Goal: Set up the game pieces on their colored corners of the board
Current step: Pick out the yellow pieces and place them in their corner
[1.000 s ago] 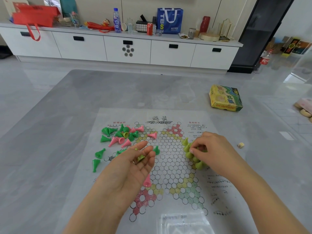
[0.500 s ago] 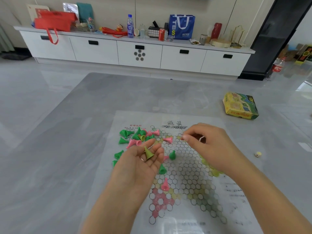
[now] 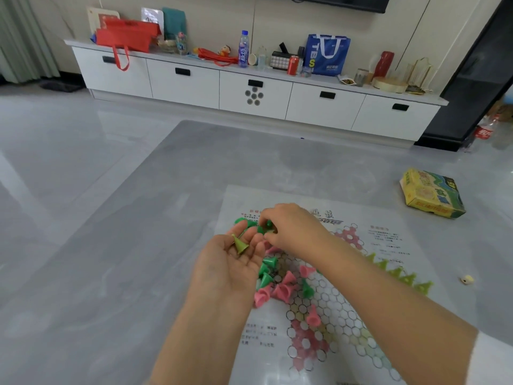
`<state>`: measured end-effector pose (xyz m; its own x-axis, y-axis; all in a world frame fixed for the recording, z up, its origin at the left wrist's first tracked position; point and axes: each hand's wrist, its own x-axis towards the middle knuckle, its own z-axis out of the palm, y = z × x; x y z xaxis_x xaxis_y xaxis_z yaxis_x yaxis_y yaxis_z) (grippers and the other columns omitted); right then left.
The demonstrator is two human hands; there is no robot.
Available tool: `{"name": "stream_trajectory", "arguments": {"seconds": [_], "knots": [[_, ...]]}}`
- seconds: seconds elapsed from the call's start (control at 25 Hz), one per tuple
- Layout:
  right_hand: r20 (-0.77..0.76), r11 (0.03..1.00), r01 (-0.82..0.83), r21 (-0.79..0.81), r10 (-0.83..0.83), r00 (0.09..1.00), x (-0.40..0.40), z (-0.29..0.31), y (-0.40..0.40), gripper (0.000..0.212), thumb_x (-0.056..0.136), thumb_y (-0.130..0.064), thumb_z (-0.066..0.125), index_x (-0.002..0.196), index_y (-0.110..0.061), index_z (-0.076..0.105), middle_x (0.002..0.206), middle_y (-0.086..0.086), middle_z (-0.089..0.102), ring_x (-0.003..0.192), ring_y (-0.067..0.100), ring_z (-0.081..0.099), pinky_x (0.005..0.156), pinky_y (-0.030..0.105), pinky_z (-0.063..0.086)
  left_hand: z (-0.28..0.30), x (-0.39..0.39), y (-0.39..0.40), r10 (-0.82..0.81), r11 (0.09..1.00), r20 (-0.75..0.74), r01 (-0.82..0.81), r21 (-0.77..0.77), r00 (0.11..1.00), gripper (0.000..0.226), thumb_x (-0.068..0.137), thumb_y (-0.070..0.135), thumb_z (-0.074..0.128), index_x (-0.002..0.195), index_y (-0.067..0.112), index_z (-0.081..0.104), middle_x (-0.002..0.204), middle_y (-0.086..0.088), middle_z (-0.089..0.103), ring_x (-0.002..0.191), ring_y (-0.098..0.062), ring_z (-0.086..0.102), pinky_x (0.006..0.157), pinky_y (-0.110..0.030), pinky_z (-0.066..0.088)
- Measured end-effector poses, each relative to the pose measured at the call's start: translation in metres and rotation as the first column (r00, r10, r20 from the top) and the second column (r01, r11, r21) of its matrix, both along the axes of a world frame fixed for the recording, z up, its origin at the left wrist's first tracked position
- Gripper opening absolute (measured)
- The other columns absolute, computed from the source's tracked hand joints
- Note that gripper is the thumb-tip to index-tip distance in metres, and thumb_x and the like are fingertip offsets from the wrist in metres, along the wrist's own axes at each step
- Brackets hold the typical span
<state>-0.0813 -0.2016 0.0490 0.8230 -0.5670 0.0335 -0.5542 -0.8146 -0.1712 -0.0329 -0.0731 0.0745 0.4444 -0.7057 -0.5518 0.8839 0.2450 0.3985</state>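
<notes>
The left hand [image 3: 231,262] lies open with one yellow-green cone [image 3: 240,245] on its palm. The right hand [image 3: 291,227] pinches a green cone [image 3: 268,225] from the mixed pile [image 3: 277,284] on the board [image 3: 327,315]. Yellow-green cones [image 3: 399,272] stand at the right corner. Green and pink still need sorting.

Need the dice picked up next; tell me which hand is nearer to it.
Right. The right hand is over the loose pile at the board's far left, its forearm crossing the board toward the dice. The left hand sits farther left still.
</notes>
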Motion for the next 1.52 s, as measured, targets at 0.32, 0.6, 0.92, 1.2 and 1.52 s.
{"name": "stream_trajectory", "arguments": {"seconds": [0.32, 0.6, 0.92, 1.2, 1.52], "knots": [[0.221, 0.972, 0.053, 0.227, -0.104, 0.97, -0.02, 0.032, 0.009, 0.028, 0.088, -0.011, 0.051, 0.108, -0.027, 0.062, 0.095, -0.001, 0.059, 0.081, 0.014, 0.056, 0.067, 0.015, 0.045, 0.004, 0.003, 0.005, -0.053, 0.998, 0.005, 0.053, -0.042, 0.999, 0.026, 0.093, 0.0, 0.033, 0.096, -0.006, 0.059, 0.088, -0.017, 0.062, 0.078, -0.021, 0.06, 0.067, -0.03, 0.05], [0.64, 0.734, -0.062, 0.676, -0.544, 0.542, -0.118, 0.071, 0.021, 0.019, 0.084, -0.009, 0.056, 0.094, -0.024, 0.061, 0.087, -0.001, 0.072, 0.084, 0.011, 0.069, 0.076, 0.023, 0.056, 0.004, -0.011, 0.002, -0.105, 0.993, 0.086, 0.109, -0.035, 0.991, 0.017, 0.088, -0.003, 0.045, 0.094, -0.002, 0.061, 0.08, -0.013, 0.063, 0.078, -0.02, 0.062, 0.07, -0.027, 0.058], [0.531, 0.6, 0.078, 0.796, -0.755, 0.384, -0.171, 0.032, 0.023, 0.014, 0.085, -0.005, 0.055, 0.082, -0.016, 0.064, 0.086, 0.006, 0.074, 0.078, 0.016, 0.07, 0.075, 0.026, 0.057, -0.004, -0.026, -0.01, -0.183, 0.982, 0.131, 0.187, -0.019, 0.974, 0.021, 0.088, -0.003, 0.044, 0.102, -0.002, 0.061, 0.077, -0.01, 0.062, 0.074, -0.018, 0.062, 0.066, -0.026, 0.059], [0.577, 0.739, 0.01, 0.673, -0.534, 0.617, -0.156, 0.034, 0.038, 0.011, 0.076, -0.009, 0.067, 0.075, -0.02, 0.067, 0.068, -0.001, 0.065, 0.06, 0.002, 0.055, 0.055, 0.011, 0.044, -0.01, -0.067, -0.021, -0.559, 0.829, 0.541, 0.429, 0.359, 0.628, 0.029, 0.091, 0.008, 0.038, 0.095, 0.009, 0.066, 0.057, -0.002, 0.043, 0.048, -0.012, 0.034, 0.041, -0.021, 0.029], [0.562, 0.718, -0.053, 0.694, -0.493, 0.665, -0.165, 0.031, 0.037, 0.007, 0.076, -0.015, 0.068, 0.077, -0.022, 0.068, 0.073, -0.009, 0.069, 0.069, 0.004, 0.061, 0.065, 0.016, 0.05, -0.011, -0.082, -0.023, -0.584, 0.795, 0.701, 0.463, 0.391, 0.409, 0.02, 0.085, 0.031, 0.055, 0.075, 0.024, 0.07, 0.047, 0.008, 0.034, 0.038, -0.003, 0.03, 0.039, -0.013, 0.031]]}}
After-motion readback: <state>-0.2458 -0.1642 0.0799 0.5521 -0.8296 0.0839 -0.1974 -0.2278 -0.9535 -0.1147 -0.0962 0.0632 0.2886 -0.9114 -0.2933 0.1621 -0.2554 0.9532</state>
